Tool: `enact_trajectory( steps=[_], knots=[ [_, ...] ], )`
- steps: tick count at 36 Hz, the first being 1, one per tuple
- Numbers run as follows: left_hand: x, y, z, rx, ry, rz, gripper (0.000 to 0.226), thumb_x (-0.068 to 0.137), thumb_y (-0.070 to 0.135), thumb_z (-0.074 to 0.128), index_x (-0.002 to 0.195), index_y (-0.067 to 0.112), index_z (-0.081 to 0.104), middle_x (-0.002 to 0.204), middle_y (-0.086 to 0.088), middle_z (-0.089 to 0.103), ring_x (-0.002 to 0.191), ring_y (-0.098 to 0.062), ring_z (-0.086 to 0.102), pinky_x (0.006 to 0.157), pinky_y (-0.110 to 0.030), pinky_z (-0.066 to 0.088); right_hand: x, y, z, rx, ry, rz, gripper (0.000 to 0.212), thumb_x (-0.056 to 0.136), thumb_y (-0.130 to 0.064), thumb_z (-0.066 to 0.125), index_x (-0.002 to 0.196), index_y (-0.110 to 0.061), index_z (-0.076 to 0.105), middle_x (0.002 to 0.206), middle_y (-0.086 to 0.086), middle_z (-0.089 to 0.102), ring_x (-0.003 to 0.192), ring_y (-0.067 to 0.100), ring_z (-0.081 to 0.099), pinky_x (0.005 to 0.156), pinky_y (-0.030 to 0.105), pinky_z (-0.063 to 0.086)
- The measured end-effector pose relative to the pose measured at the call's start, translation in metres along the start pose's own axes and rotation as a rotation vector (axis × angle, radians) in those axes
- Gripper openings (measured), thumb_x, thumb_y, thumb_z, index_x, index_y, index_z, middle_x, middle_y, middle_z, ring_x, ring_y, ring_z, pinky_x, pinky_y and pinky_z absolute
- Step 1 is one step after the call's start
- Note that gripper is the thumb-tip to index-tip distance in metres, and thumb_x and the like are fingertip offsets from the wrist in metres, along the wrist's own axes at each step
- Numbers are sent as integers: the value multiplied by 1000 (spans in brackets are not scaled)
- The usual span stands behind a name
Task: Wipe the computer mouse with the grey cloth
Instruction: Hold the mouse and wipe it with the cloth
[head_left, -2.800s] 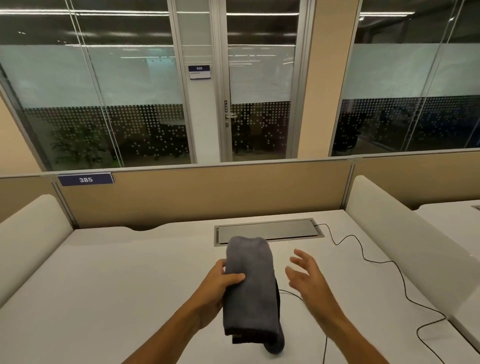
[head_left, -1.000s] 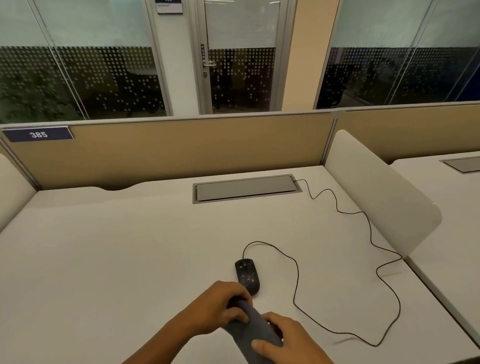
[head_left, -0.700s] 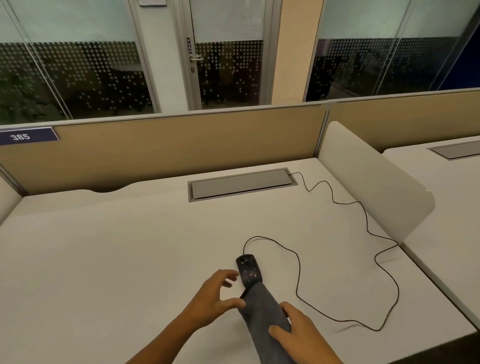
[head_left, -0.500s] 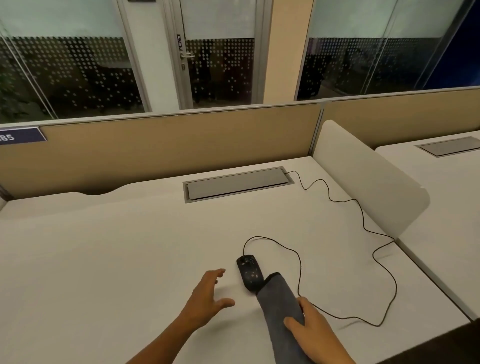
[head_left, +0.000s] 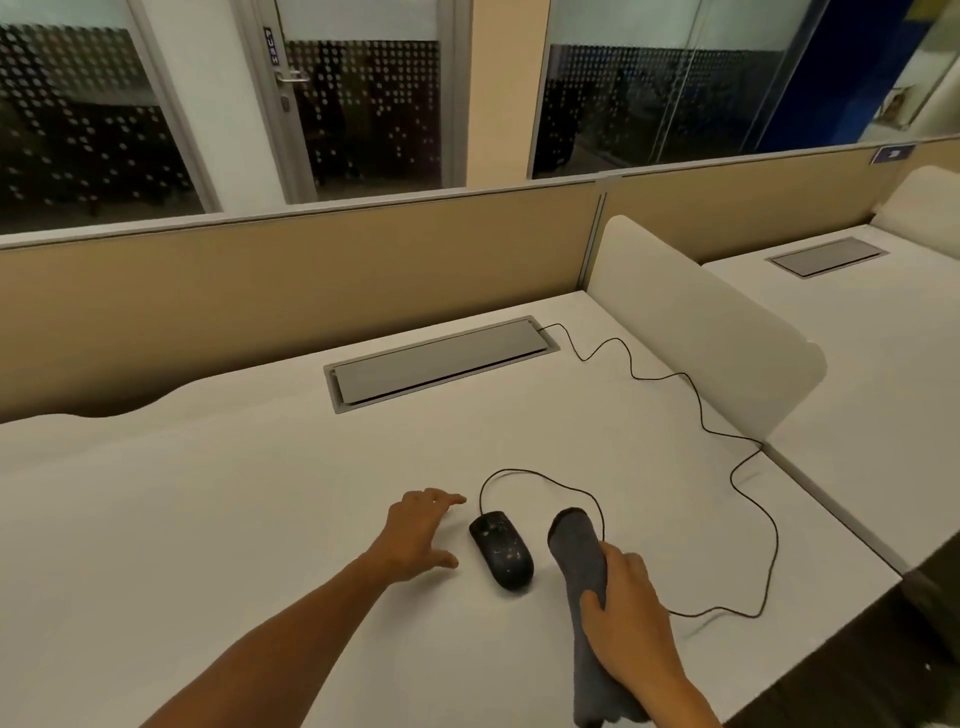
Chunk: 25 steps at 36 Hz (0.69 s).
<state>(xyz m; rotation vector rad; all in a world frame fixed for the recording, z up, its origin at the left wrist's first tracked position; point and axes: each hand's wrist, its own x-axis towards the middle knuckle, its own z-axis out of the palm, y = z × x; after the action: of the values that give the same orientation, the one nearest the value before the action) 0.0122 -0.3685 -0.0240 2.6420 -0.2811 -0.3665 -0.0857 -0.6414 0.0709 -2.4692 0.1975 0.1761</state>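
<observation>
A black wired computer mouse (head_left: 502, 549) with pale specks on its back lies on the white desk (head_left: 208, 493). My left hand (head_left: 418, 535) rests just left of it, fingers spread, holding nothing and not touching the mouse. My right hand (head_left: 626, 613) grips a rolled grey cloth (head_left: 579, 551). The cloth's rounded end lies on the desk just right of the mouse, a small gap between them. The cloth's lower end hangs below my wrist.
The mouse's black cable (head_left: 727, 467) loops right and back to a grey cable hatch (head_left: 441, 358) at the rear. A beige partition (head_left: 260, 291) closes the back. A white divider panel (head_left: 701, 322) stands at the right, with a second desk beyond. The desk's front-right corner is near.
My left hand has let go of the cloth and opened beside the mouse. My right hand has carried the cloth off the mouse to its right side. The camera has turned left.
</observation>
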Motion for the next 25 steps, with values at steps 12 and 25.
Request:
enact_trajectory(
  steps=[12, 25],
  knots=[
    [47, -8, 1, 61, -138, 208, 91, 67, 69, 74, 143, 56, 26, 163, 4, 4, 149, -31, -8, 117, -55, -3, 16, -29, 33, -247, 87, 71, 58, 94, -23, 54, 145, -18, 26, 127, 5, 38, 81, 18, 64, 70, 22, 55],
    [53, -10, 23, 12, -189, 225, 93, 66, 72, 72, 144, 57, 24, 164, 0, 2, 148, -33, -18, 114, -57, -15, 34, -32, 71, -282, 87, 140, 69, 91, -25, 56, 148, -22, 17, 124, 4, 33, 61, 13, 50, 59, 19, 49]
  ],
)
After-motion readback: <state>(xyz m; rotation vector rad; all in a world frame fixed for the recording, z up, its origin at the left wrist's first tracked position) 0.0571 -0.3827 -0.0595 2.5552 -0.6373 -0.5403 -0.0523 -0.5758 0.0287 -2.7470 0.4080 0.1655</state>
